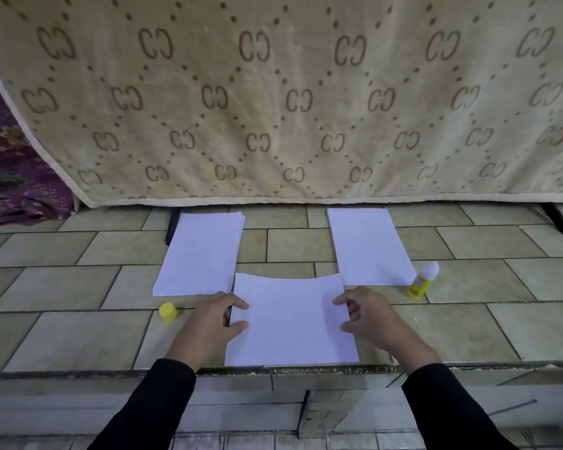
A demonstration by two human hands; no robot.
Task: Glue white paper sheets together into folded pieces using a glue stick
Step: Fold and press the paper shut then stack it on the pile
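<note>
Tiled surface (468, 323); left hand (210, 323), right hand (369, 315) hold sheet (291, 326) by side edges, fingers (241, 304) seemingly pinching.

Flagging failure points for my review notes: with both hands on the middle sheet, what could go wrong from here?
The glue stick stands uncapped beside the right stack, its cap lying far left: it could dry or tip onto paper. The sheet, held by the left hand and right hand, bows at its far edge: the fold may skew.

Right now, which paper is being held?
The near centre sheet: left hand and right hand hold its sides; the left stack and right stack lie untouched.
</note>
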